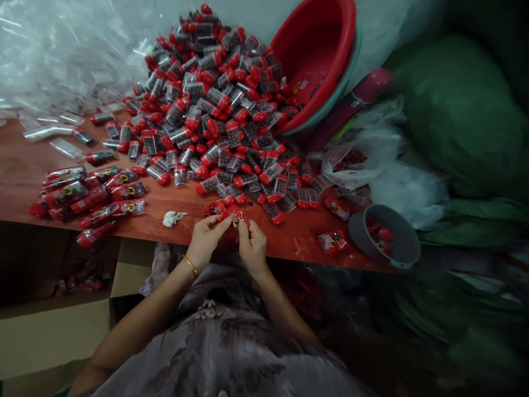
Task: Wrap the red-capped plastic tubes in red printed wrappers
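Observation:
At the front edge of the reddish table (297,234), my left hand (204,240) and my right hand (253,248) pinch a small red printed wrapper (237,216) between them. Both hands have their fingers closed on it. Another red printed packet (214,208) lies flat just beyond my left fingers. Close behind the hands spreads a big heap of small clear tubes with red caps and dark contents (215,110). A crumpled white tissue (173,218) rests left of my left hand.
Filled red packets (91,198) lie piled at the left, above an open cardboard box (53,331). Empty clear tubes (66,60) fill the back left. Tilted red basin (318,49), plastic bags (397,176) and a grey bowl (384,237) with red pieces stand right.

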A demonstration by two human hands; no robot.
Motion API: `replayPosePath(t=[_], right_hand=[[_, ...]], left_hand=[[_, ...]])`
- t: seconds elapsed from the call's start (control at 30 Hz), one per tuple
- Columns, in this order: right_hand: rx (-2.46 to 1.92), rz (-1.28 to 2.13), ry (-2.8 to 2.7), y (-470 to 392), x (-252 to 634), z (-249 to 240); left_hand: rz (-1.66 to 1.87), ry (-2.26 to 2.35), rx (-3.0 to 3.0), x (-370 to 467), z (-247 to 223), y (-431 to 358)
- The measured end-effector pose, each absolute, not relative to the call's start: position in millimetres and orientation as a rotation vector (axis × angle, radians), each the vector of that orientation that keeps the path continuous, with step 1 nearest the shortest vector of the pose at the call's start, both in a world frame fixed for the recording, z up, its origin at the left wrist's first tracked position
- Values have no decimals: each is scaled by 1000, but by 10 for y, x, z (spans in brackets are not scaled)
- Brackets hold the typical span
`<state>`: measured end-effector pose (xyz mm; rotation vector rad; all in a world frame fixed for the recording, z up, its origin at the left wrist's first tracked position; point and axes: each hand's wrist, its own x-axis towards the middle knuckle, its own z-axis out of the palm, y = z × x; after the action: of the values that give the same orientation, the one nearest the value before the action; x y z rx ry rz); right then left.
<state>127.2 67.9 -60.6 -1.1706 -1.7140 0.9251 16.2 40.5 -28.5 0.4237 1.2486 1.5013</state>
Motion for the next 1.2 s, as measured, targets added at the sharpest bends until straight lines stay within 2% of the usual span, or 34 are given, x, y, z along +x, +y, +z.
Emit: replayPosePath(t=[0.17,0.33,0.43,0.6,0.9,1.07,1.2], right_hand=[[-1028,816,-1967,861,1502,-591],[-1047,177,-2507,1461,2116,-471],[-1073,14,-2752,1648,2370,-482],[-976,50,-2824,1576,2411,-515],[-726,-13,-3071,1737,2188,-261],[-896,205,-3020,1723,2252,-294],[-1004,548,-2683,1467,2305,-251]], left_hand=[[1429,1192,133,90,-239,422],[1398,1171,165,-1,-210,413],[1362,1138,166,-9,-193,402],[1308,1098,115,-35,-198,380],[1327,1134,145,-138,-224,322],[1333,1132,119,-111,-234,328],[1361,1134,108,-64,-230,327]])
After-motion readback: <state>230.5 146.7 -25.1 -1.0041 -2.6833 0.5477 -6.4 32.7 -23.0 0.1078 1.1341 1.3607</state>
